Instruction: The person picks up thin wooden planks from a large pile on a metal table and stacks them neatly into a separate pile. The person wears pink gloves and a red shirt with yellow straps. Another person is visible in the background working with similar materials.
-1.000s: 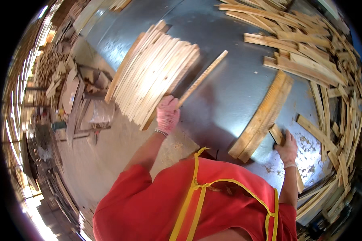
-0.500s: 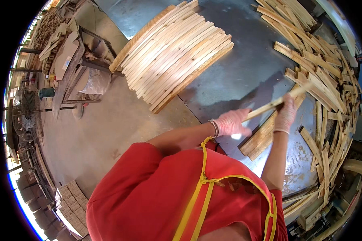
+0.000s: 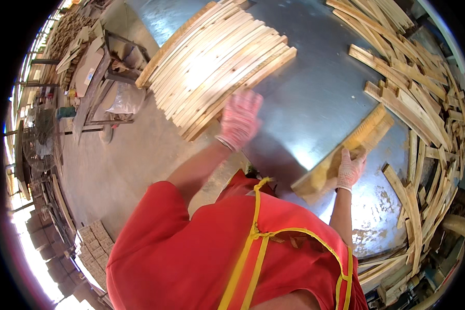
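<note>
My left hand (image 3: 241,120), in a pink-and-white knitted glove, is open with its fingers stretched out, slightly blurred. It is at the near right edge of a row of pale wooden strips (image 3: 212,67) laid side by side; whether it touches them I cannot tell. My right hand (image 3: 351,169), gloved alike, has its fingers closed on the edge of a wooden board (image 3: 359,138). That board lies slantwise over the metal table, its near end blurred. It looks like two pieces side by side, but the join is unclear.
The grey metal table (image 3: 315,88) lies under the wood. A jumbled heap of wooden offcuts (image 3: 423,113) runs along the right side. On the left stand a workbench (image 3: 95,77), a plastic bag (image 3: 126,99), a caged fan (image 3: 39,137) and stacked wooden blocks (image 3: 95,243).
My left hand has let go of the narrow strip both hands held and moved up-left to the row. The strip is gone from between them. My right hand has moved down onto the board.
</note>
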Motion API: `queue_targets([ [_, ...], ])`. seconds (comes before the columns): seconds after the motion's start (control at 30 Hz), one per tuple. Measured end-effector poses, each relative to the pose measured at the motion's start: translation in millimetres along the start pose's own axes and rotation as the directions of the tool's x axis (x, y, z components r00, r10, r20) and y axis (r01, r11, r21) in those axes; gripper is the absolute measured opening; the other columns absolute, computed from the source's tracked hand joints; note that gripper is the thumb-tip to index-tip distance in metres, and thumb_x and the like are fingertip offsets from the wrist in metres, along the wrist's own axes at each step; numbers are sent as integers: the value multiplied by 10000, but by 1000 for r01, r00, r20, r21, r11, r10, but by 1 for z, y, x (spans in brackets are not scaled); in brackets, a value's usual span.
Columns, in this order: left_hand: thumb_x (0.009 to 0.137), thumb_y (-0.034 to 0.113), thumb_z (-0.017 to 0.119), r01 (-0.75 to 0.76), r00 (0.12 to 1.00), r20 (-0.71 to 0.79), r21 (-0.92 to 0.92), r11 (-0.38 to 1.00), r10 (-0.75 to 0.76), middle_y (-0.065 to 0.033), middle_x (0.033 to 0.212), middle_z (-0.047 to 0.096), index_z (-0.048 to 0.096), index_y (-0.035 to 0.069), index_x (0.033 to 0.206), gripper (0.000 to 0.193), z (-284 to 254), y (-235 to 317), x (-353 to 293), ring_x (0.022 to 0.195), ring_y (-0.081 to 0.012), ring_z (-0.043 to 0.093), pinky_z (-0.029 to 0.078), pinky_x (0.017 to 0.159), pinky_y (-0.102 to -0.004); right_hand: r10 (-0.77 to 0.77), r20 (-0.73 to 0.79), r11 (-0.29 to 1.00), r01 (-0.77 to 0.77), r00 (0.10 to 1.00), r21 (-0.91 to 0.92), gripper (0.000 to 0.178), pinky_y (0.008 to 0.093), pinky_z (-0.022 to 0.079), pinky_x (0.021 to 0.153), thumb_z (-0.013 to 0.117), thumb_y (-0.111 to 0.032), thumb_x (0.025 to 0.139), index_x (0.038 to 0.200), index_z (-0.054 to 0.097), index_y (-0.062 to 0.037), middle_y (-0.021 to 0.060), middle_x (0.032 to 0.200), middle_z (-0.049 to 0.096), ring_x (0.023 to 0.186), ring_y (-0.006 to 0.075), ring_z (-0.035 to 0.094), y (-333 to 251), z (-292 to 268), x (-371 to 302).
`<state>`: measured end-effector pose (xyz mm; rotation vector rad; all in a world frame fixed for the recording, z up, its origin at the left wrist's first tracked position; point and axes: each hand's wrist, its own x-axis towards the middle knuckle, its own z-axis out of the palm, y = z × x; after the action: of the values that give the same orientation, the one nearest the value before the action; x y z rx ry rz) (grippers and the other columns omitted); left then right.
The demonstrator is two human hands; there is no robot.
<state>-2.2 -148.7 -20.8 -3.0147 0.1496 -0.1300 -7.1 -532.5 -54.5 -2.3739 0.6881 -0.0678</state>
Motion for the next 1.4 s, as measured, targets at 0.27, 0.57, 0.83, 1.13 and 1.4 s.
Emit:
queue_targets([
  [0.27, 802, 599, 800, 81, 980, 194, -546, 834, 32, -157, 1487, 519, 407, 104, 1564, 990, -9, 140, 21, 1412, -339, 471, 398, 1149, -524, -335, 494, 488, -301, 802, 819, 859, 372, 396, 1213, 769, -87, 972, 1669, 272, -13, 143, 1628, 463, 1511, 243, 431, -36, -37, -12],
  [0.57, 806, 415, 834, 32, 874, 474, -276, 961, 107, -101, 1308, 596, 380, 168, 1605, 952, -34, 125, 20, 1173, -355, 628, 529, 989, -470, -157, 296, 643, 325, 942, -694, 797, 445, 408, 1189, 764, -141, 799, 1552, 504, -111, 164, 1450, 622, 1371, 371, 551, 154, -187, 141],
  [0.83, 815, 262, 799, 527, 737, 627, -766, 367, 252, -193, 1320, 697, 423, 135, 1623, 900, -49, 45, 2, 1150, -315, 696, 521, 1049, -367, -121, 329, 987, 77, 937, 142, 532, 383, 540, 967, 708, -326, 1014, 1430, 570, -25, 143, 1239, 705, 1106, 264, 681, 13, -127, 123],
  [1.13, 866, 383, 755, 445, 851, 525, -707, 551, -14, -127, 1323, 695, 739, 73, 1287, 524, -22, -63, -48, 1212, -309, 669, 540, 1057, -414, -15, 702, 761, -447, 712, 470, 448, 346, 569, 744, 687, -350, 1044, 1411, 591, -111, 26, 1089, 695, 860, 152, 628, -154, 112, 19],
  [1.4, 902, 286, 758, 526, 789, 307, -785, 327, -532, -140, 1103, 743, 744, 54, 1224, 397, -1, -156, -194, 1069, -308, 704, 568, 954, -432, -157, 670, 432, -560, 725, 707, 888, 391, 580, 842, 762, -83, 955, 1688, 260, -86, 91, 1281, 632, 986, 193, 629, -185, 185, -82],
])
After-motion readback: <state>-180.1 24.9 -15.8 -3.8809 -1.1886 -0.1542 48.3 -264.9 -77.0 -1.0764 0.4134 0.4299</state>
